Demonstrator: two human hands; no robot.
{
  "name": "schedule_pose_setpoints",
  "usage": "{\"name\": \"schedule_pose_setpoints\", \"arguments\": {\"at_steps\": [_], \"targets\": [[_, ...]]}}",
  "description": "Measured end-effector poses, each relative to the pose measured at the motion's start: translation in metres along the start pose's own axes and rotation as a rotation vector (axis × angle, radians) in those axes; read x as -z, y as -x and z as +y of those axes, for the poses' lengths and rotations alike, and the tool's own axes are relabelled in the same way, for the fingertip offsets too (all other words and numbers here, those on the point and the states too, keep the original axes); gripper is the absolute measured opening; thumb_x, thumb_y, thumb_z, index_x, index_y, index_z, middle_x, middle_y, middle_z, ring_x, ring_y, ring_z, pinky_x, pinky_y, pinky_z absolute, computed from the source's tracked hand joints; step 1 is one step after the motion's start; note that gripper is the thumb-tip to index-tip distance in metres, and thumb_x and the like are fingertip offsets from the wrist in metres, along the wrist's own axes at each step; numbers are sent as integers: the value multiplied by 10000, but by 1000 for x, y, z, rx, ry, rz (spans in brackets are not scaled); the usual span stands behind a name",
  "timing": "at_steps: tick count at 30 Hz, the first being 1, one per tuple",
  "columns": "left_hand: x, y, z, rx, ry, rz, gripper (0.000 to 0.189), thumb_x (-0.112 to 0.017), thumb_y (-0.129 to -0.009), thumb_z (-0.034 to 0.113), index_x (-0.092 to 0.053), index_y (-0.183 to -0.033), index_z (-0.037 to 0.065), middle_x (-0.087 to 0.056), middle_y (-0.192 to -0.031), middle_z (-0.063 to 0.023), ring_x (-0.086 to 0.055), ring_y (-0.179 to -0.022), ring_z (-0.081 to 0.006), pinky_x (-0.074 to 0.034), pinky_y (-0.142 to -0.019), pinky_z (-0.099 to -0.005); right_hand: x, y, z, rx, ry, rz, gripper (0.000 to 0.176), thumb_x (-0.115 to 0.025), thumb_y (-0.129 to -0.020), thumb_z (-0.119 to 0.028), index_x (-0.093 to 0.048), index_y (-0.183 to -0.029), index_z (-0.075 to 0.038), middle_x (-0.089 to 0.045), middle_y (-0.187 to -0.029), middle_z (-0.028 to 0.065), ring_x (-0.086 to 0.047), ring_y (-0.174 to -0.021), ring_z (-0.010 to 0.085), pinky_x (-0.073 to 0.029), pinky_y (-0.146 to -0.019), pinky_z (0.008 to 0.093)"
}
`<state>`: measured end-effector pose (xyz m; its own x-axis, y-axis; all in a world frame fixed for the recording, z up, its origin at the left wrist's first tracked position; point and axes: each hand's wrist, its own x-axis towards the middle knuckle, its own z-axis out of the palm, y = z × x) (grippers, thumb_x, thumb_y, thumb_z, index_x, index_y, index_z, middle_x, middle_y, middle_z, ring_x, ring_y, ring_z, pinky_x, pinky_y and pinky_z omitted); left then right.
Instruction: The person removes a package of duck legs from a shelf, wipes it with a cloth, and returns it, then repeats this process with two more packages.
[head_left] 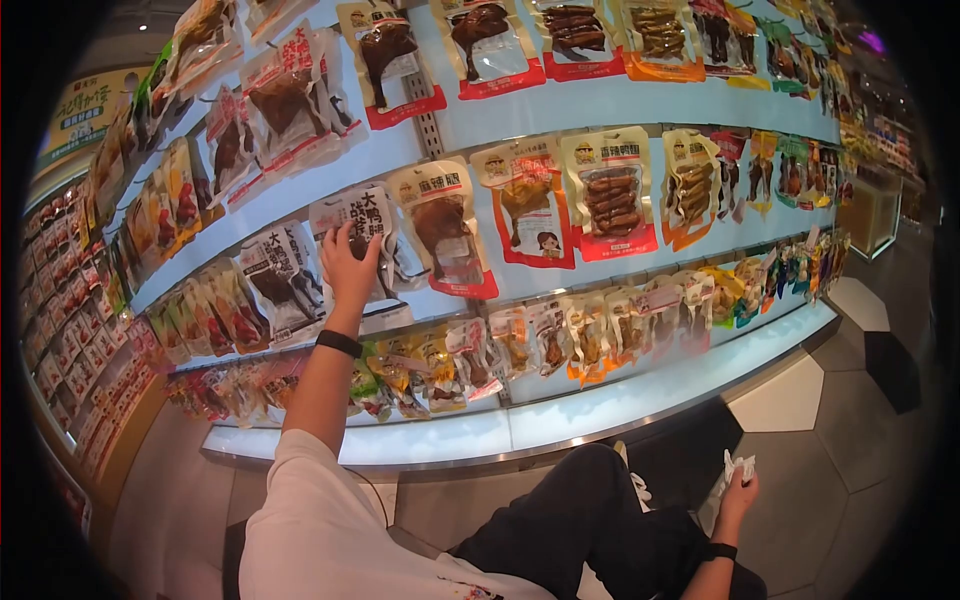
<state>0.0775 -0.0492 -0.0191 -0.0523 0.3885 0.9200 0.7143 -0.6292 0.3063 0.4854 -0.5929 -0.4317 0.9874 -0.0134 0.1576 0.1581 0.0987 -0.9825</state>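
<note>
My left hand (350, 262) reaches up to the middle row of the display, fingers spread against the front of a silver-and-white duck leg packet (345, 212) with dark printed characters. Another duck leg packet (278, 280) in similar wrapping hangs to its left. On the right side is a vacuum-packed leg packet (447, 230) with a red bottom edge. Low at the right, over the floor, my right hand (738, 492) is closed around a crumpled white tissue (741, 466). A dark band circles each wrist.
The lit display wall (560, 105) carries several rows of hanging meat packets. Along its foot runs a glowing base ledge (560, 425). My bent knee (590, 480) is close to that ledge. Hexagonal tiles (775, 395) cover the floor, and more shelving (75, 300) stands at the left.
</note>
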Motion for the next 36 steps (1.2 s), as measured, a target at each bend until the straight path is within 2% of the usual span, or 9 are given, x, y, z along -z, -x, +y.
{"name": "schedule_pose_setpoints", "arguments": {"at_steps": [4, 7, 10, 12, 18, 22, 25, 31, 36], "targets": [[4, -5, -5, -10, 32, -37, 583, -673, -826, 516, -558, -1306, 206, -400, -1430, -177, -360, -1335, -381, -306, -1043, -557, -1, 0, 1, -1, 3, -16, 261, -588, -943, -154, -595, -1076, 71, -652, -974, 120, -611, -841, 170, -483, -754, 316], [28, -14, 14, 52, -28, -190, 620, -659, -833, 543, -565, -1263, 106, -454, -1376, -203, -396, -1315, -372, -341, -1039, -494, 1, -4, 6, 16, 5, -33, 266, -584, -944, -164, -593, -1073, 68, -647, -973, 123, -601, -836, 169, -478, -752, 318], [28, -67, -14, 72, 392, -85, 686, -631, -838, 597, -571, -1185, 8, -523, -1298, -207, -465, -1249, -335, -369, -1022, -398, 8, -9, 12, 21, 58, 5, 267, -582, -945, -171, -593, -1073, 64, -643, -974, 118, -594, -844, 167, -476, -759, 321], [63, -88, 33, 490, 864, -73, 760, -597, -835, 652, -565, -1129, -48, -560, -1249, -200, -499, -1195, -299, -365, -1014, -329, 13, -10, 16, 12, 68, 34, 270, -580, -946, -174, -593, -1079, 61, -642, -978, 113, -594, -853, 168, -476, -767, 324], [44, -165, 11, 833, 1002, -97, 1022, -497, -775, 803, -426, -1344, -43, -511, -1233, -196, -523, -966, -278, -447, -823, -366, 16, -12, 24, -53, 20, 96, 255, -591, -938, -162, -605, -1071, 56, -650, -952, 95, -600, -824, 160, -485, -739, 316], [24, -188, 3, 675, 1178, -266, 975, -446, -800, 796, -370, -1422, 49, -480, -1302, -184, -479, -1073, -314, -440, -889, -436, 17, -8, 22, -62, 45, 89, 256, -582, -941, -159, -604, -1084, 53, -651, -956, 98, -607, -821, 164, -490, -730, 323], [18, -197, 13, 834, 1585, -255, 952, -426, -798, 795, -328, -1457, 115, -397, -1417, -212, -392, -1290, -347, -281, -1086, -494, 21, -10, 27, -79, 60, 78, 258, -577, -942, -155, -603, -1093, 52, -653, -961, 99, -613, -824, 168, -491, -731, 322], [34, -194, 52, 977, 1650, -66, 855, -374, -832, 741, -329, -1462, 165, -403, -1441, -136, -365, -1320, -353, -135, -1130, -584, 19, -8, 27, -93, -1, 62, 283, -573, -940, -140, -587, -1127, 71, -655, -999, 113, -619, -861, 183, -490, -773, 323], [13, -200, 41, 898, 1741, 40, 774, -453, -855, 668, -363, -1434, 163, -445, -1411, -122, -435, -1275, -338, -331, -1039, -581, 20, -8, 26, -83, -4, 87, 292, -577, -936, -137, -582, -1131, 80, -654, -1012, 124, -616, -880, 190, -487, -798, 328]]}}
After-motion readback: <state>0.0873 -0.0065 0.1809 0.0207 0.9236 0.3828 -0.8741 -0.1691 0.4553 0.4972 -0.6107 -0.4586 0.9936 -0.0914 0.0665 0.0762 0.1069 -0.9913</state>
